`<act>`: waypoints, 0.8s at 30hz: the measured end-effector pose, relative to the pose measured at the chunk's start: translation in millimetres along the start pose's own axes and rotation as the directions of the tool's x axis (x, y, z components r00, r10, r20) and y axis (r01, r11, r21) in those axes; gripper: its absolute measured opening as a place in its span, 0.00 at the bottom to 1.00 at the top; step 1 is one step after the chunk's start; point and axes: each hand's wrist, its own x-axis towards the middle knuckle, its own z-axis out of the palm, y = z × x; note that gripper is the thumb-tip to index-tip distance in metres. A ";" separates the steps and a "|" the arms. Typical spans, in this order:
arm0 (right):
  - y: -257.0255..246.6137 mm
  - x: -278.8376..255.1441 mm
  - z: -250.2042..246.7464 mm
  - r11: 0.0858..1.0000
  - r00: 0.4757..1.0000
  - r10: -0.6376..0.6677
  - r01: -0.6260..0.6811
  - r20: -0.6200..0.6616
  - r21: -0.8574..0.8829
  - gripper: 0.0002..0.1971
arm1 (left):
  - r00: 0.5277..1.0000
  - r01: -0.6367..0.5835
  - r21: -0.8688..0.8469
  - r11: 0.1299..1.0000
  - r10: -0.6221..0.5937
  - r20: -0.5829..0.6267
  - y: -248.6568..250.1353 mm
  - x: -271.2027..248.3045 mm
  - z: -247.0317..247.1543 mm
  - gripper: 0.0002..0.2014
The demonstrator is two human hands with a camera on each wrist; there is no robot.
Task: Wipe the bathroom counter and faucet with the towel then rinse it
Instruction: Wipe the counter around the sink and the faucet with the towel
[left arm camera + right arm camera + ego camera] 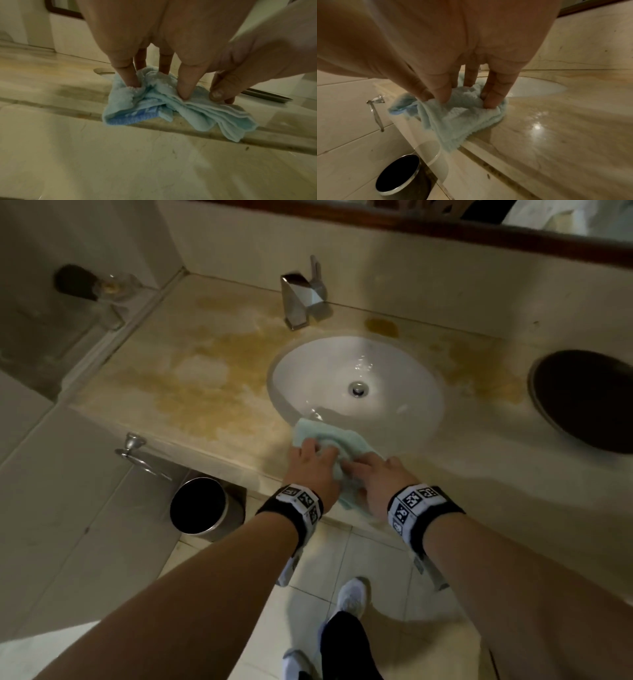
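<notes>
One towel (329,436), one faucet (301,299), one sink (308,371), two hands.

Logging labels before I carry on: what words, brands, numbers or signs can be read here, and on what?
No readable text in any view.
Left wristband: black-and-white marker squares, no words.
Right wristband: the same coded squares, no words.
Faucet, towel, waste bin: no label or brand visible.

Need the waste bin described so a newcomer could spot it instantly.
Start at the white sink in the counter, then drop to the floor left of the hands. The waste bin stands below the wall-mounted chrome holder: a round, open, dark cylinder with a shiny metal rim.
</notes>
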 end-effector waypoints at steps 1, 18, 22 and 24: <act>6.3 0.0 0.1 1.000 1.000 0.008 -0.008 -0.005 0.029 0.26 | 1.000 -0.014 0.042 0.999 0.014 0.008 4.7 3.6 -4.0 0.27; 178.3 -48.4 -14.5 0.896 0.908 0.410 -0.418 0.082 0.152 0.22 | 0.867 -0.367 -0.305 0.879 0.442 0.231 175.4 32.9 40.0 0.37; 170.1 -34.9 -11.9 0.784 0.859 0.501 -0.500 0.100 0.368 0.21 | 0.873 -0.364 -0.188 0.912 0.404 0.272 178.8 51.7 47.1 0.42; 167.0 -26.9 -9.4 0.731 0.835 0.542 -0.524 0.095 0.438 0.23 | 0.869 -0.371 -0.153 0.916 0.401 0.292 175.6 61.2 45.4 0.43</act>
